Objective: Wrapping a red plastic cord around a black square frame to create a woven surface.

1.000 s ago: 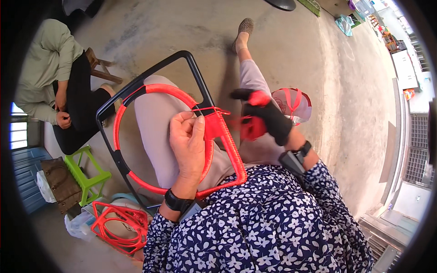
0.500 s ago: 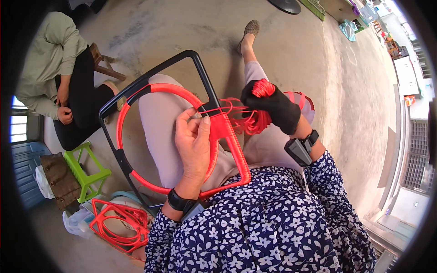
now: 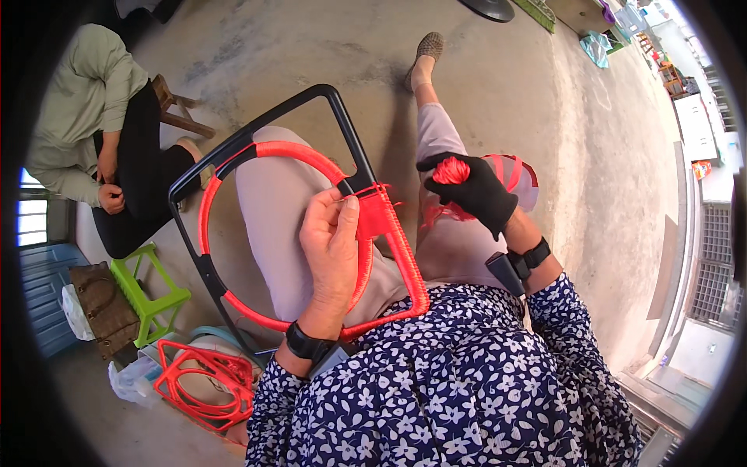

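Across my lap lies a black frame [image 3: 354, 136] with a ring inside it. Red cord wraps [image 3: 400, 253] cover much of the ring and the near and right bars. At the joint between ring and right bar, my bare left hand [image 3: 330, 237] pinches the frame with thumb and fingers, beside a flat red patch [image 3: 375, 215]. Off to the right, my right hand [image 3: 476, 194] in a black glove is closed around a bundle of red cord [image 3: 451, 170]. More red cord hangs blurred below that hand. A short red end sticks out from the joint.
At the left another person [image 3: 97, 101] sits near a wooden stool [image 3: 177, 113]. A green plastic stool [image 3: 148, 292], a brown bag [image 3: 105, 307] and red-wrapped frames [image 3: 206, 385] stand at lower left. A red-banded item [image 3: 517, 179] lies beyond my right hand.
My right hand has shifted a little to the right, away from the frame. The loose red loops between it and the joint no longer show. My left hand stays in place.
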Motion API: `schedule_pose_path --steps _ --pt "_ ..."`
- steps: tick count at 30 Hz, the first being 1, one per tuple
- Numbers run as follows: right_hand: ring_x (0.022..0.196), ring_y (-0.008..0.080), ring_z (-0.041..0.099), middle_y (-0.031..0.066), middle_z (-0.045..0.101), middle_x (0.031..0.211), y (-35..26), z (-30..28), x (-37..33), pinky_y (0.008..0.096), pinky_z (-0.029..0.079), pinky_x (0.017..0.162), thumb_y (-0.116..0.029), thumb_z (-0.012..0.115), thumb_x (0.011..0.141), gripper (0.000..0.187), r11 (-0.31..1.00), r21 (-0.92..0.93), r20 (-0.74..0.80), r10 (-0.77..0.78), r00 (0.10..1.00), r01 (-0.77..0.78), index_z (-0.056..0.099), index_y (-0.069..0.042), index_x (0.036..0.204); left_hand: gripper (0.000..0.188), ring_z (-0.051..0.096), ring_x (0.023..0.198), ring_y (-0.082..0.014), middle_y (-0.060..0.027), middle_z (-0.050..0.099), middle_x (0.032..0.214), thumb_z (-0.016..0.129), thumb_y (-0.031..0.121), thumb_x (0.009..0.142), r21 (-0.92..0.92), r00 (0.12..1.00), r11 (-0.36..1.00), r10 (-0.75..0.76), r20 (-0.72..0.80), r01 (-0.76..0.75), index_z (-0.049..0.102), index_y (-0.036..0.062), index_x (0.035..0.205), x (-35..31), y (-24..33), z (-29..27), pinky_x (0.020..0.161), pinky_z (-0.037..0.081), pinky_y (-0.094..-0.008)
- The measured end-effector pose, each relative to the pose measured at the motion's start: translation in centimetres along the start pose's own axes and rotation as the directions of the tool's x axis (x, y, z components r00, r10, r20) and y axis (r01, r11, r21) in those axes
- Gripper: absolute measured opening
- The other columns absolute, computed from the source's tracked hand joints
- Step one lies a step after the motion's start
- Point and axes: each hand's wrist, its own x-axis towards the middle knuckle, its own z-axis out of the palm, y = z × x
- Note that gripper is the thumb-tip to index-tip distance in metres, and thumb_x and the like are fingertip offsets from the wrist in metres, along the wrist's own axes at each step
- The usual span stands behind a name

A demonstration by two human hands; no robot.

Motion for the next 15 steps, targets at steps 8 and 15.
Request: schedule_pose_path --steps 8,15 --pt "0.087 0.0097 0.063 0.0053 0.068 0.099 -1.6 3.4 1.1 0.0270 0.053 0.078 -0.007 0.068 0.086 0.028 0.871 0.466 0.295 0.011 0.955 -0.154 0.063 0.002 0.111 0.019 0.060 0.078 -0.0067 -0.0056 0.065 0.092 0.056 0.010 0.097 0.008 0.999 0.999 0.040 0.002 -0.041 0.054 -0.0028 0.110 0.2 -0.6 -0.4 0.069 0.048 -0.0202" --pt "0.083 0.0105 0.063 0.0050 0.068 0.092 -1.2 3.9 0.0 0.0270 0.052 0.077 -0.009 0.069 0.086 0.020 0.862 0.486 0.251 0.022 0.968 -0.145 0.064 0.000 0.103 0.020 0.060 0.088 -0.0075 -0.0052 0.066 0.097 0.055 0.010 0.097 -0.029 0.998 0.999 -0.018 0.061 0.020 0.055 -0.0026 0.113 -0.1 0.0 -0.7 0.079 0.047 -0.0212"
